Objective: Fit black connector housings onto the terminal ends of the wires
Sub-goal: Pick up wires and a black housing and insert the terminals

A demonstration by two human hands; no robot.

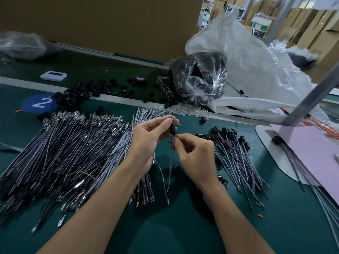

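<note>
**Workmate:** Where's the piece you're on?

**Me:** Up off the table point(183, 226), between my two hands. My left hand point(146, 136) pinches the top of it with thumb and forefinger. My right hand point(194, 153) pinches the wire point(170, 165) just under the black housing point(173, 129), with the other fingers curled in.

**Workmate:** What could go wrong from there?

**Me:** I reckon the thin wire could buckle if I push it off-line with the housing. Then the metal end would catch instead of seating. A half-seated one dropped on the finished pile point(236, 149) to my right would look done. If my pinch slips, the housing could fall into the bare wires point(64, 153) on my left, where it would be hard to spot.

**Workmate:** Which way is it pointing?

**Me:** Its long axis stands nearly upright in my view, top tipped slightly left, in line with the wire. The wire leaves the lower end and hangs down towards me. Whether its far tip touches the table, I can't tell. Which end is the open mouth I can't tell either, because my fingers hide it
</note>
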